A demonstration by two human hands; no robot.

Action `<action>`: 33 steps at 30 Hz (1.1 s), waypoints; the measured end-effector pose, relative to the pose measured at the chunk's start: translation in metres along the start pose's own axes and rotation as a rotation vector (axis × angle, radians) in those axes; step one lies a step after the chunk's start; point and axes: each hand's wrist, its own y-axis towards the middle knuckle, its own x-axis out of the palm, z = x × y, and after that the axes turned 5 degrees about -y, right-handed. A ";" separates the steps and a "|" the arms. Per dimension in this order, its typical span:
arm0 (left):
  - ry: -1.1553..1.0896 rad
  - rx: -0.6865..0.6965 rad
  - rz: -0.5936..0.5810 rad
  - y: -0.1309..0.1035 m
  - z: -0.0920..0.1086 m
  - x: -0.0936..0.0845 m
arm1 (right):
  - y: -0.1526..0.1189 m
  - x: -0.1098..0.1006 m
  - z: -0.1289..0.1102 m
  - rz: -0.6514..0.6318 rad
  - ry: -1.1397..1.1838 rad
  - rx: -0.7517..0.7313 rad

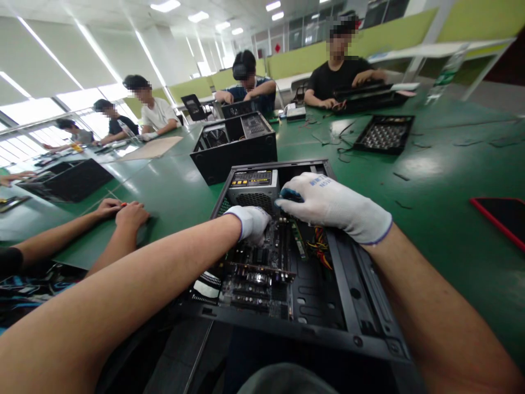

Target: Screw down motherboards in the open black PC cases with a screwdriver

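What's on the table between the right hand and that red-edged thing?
Between the right hand and the red-edged thing, two small dark bits lie on the green table, nearer the hand. The head view shows it.

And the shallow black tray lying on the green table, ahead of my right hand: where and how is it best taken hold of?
Probably by the near rim of the black tray, coming from your side with the right hand, thumb outside and fingers inside. It lies open side up, and its raised edge should give a good grip.
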 end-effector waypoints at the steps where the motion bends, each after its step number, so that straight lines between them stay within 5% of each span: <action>1: 0.023 -0.009 -0.023 -0.001 0.001 -0.001 | 0.000 0.000 0.000 0.016 -0.004 -0.003; 10: -0.134 -0.002 0.076 -0.020 0.004 -0.021 | -0.033 -0.003 0.005 0.262 0.150 0.135; 16: -0.262 0.064 0.244 -0.042 0.003 -0.032 | -0.095 0.022 0.012 0.259 0.484 0.559; 21: -0.308 0.246 0.514 -0.090 0.012 -0.038 | -0.105 0.037 0.000 0.282 0.948 0.576; 26: -0.370 0.334 0.833 -0.162 0.022 -0.010 | -0.090 0.041 -0.007 0.298 1.027 0.583; 29: -0.427 0.290 0.970 -0.202 -0.024 0.015 | -0.070 0.047 -0.016 0.279 1.040 0.472; 33: -0.469 0.183 1.135 -0.235 -0.151 0.044 | -0.026 0.070 -0.041 0.269 0.940 0.358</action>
